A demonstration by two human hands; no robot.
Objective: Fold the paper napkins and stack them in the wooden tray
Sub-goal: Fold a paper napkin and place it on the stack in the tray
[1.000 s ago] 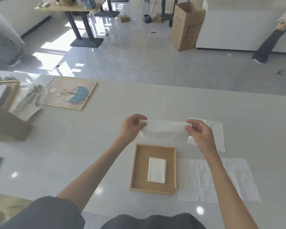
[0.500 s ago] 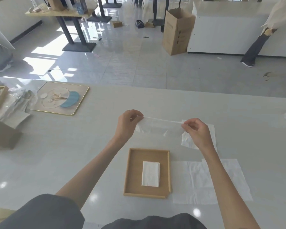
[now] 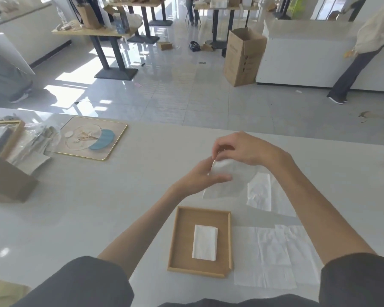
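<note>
Above the table, a white paper napkin [image 3: 228, 180] hangs doubled over between both hands. My left hand [image 3: 200, 177] pinches its left edge from below. My right hand [image 3: 246, 149] has crossed over and grips the same edge from above. Nearer to me sits the wooden tray [image 3: 181, 240], with one folded napkin [image 3: 204, 242] lying flat in its middle. An unfolded napkin [image 3: 273, 255] lies spread on the table right of the tray. Another white napkin [image 3: 261, 193] lies beyond it, partly under my right forearm.
A gold-rimmed glass tray [image 3: 93, 138] with a blue piece lies at the far left of the white table [image 3: 98, 207]. A brown box [image 3: 7, 182] and plastic wrapping stand at the left edge. A person [image 3: 359, 52] stands on the floor far right.
My right hand has swung left to meet my left hand, bringing the napkin's two ends together. The napkin was stretched wide before and is now doubled over.
</note>
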